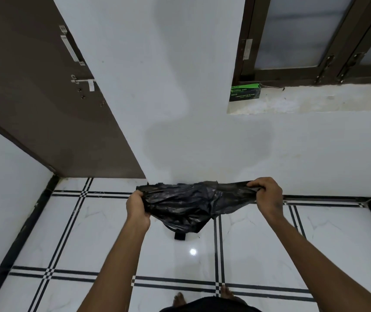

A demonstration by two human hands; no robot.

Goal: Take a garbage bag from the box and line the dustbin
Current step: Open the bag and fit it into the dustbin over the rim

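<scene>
A crumpled black garbage bag (180,206) is stretched between both hands at mid-frame, above the floor. My left hand (136,209) grips its left edge and my right hand (266,197) grips its right edge. Under the bag a white dustbin (188,237) shows only as a pale rim and a small black pedal; the bag hides the rest. The green and black garbage bag box (245,93) stands on the window sill at upper right, well away from both hands.
A brown door (44,97) with a latch stands open on the left. A dark-framed window (315,41) sits above the sill (315,100). White floor tiles with black stripes (90,233) surround my bare feet (202,297) at the bottom.
</scene>
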